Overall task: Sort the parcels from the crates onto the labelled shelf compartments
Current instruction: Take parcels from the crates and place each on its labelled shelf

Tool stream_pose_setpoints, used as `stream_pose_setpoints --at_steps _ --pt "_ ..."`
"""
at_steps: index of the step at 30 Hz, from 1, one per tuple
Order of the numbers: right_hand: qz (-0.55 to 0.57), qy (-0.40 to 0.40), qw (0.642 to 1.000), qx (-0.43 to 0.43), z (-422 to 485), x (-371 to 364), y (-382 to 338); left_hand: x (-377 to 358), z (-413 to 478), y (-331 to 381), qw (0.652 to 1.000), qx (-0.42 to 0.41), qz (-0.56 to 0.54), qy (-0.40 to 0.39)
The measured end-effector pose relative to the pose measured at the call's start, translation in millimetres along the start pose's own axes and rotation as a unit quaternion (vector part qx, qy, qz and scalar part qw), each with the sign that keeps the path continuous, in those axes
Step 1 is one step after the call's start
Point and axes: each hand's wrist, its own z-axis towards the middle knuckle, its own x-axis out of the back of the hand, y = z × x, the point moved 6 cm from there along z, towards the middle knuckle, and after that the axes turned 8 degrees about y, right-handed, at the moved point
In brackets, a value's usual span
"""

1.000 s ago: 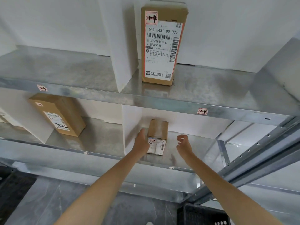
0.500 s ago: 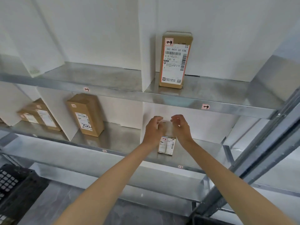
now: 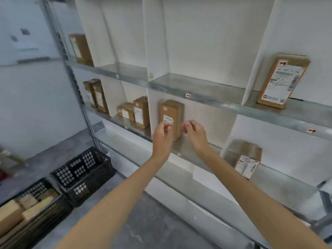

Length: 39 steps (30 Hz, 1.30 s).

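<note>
My left hand (image 3: pixel 162 135) and my right hand (image 3: pixel 195 133) hover side by side in front of the middle shelf, fingers loosely curled and holding nothing. Just behind them an upright brown parcel (image 3: pixel 171 114) stands in its compartment; the hands do not grip it. The small labelled parcel (image 3: pixel 248 159) stands alone in the compartment to the right. A tall parcel with an orange-edged label (image 3: pixel 283 81) stands on the shelf above it. On the floor at the lower left, a black crate (image 3: pixel 27 209) holds several brown parcels.
The metal shelf edge (image 3: pixel 215 102) carries small number tags, and white dividers separate the compartments. More parcels (image 3: pixel 141 112) fill the compartments to the left. A second black crate (image 3: pixel 84 169) sits by the shelf upright (image 3: pixel 75 83). Grey floor lies below my arms.
My view has swung left and back. Both hands have left the small parcel, which stays standing in its compartment, and now hang one compartment to the left.
</note>
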Motion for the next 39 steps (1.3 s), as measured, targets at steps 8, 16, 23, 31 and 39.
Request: stream_pose_setpoints --at_steps 8,16,23,31,39 --pt "0.028 -0.182 0.982 0.039 -41.6 -177.0 -62.1 193.3 46.6 -38.3 0.979 0.038 0.1 0.172" --pt "0.05 -0.306 0.949 0.062 -53.5 -320.9 -72.7 313.9 78.4 -104.4 0.946 0.093 0.157 0.269" --pt "0.056 -0.385 0.919 0.058 -17.8 -456.8 -60.2 388.7 142.2 -169.3 0.919 0.129 0.18 0.327" --pt "0.046 -0.445 0.894 0.037 10.1 -573.1 -54.3 436.5 200.0 -231.2 0.903 0.172 0.197 0.34" --pt "-0.002 -0.473 0.881 0.009 20.6 -659.5 -24.1 476.1 245.9 -301.4 0.893 0.22 0.198 0.339"
